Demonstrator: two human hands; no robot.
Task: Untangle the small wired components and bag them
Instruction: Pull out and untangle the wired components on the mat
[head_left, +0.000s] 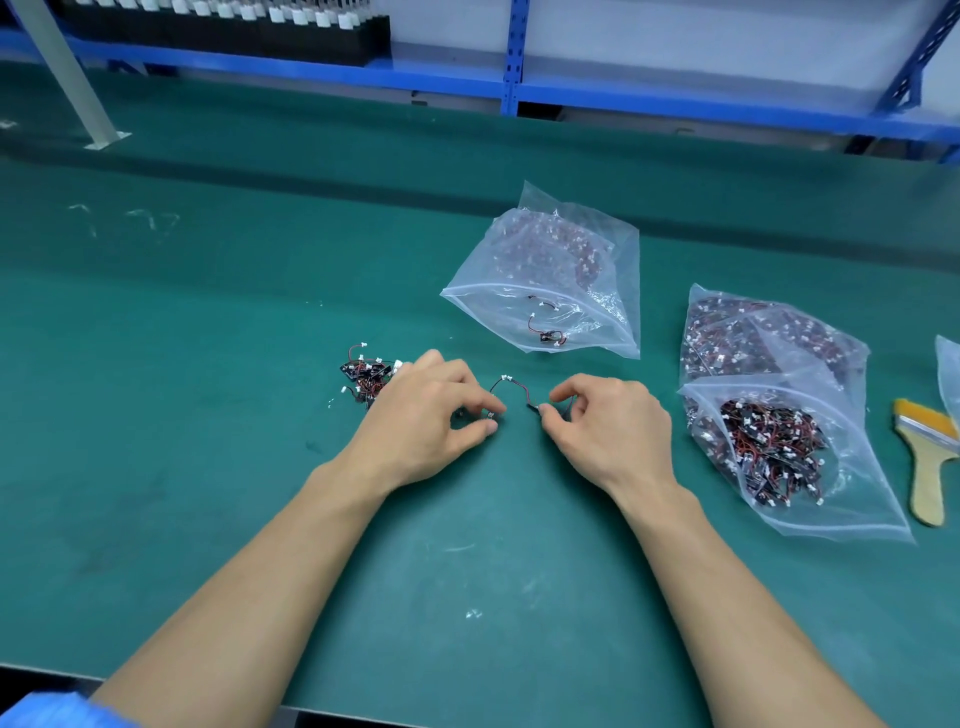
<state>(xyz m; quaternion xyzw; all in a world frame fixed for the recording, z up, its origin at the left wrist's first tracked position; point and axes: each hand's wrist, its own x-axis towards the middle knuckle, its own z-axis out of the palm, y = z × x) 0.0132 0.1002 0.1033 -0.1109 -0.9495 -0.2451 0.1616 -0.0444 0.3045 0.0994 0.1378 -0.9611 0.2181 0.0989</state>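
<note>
The component (511, 385) looks featherweight: a thin, limp red-and-black wire with a small white plug at one end and a dark little body at the other. It will probably flop, snag on its neighbours and suffer from a hard tug, so it is best held by the stiffer ends rather than mid-wire. It arcs between the left hand (421, 410) and the right hand (613, 431), low over the tabletop (208, 364). The left hand pinches the white end between thumb and forefinger, and the right hand pinches the dark end the same way, with the spare fingers curled. The tangled pile (366, 382) lies just beyond the left hand, partly hidden by it. The open bag (545, 312), with a few pieces in its mouth, lies near, beyond both hands. A fuller bag (779, 452) lies to the right.
</note>
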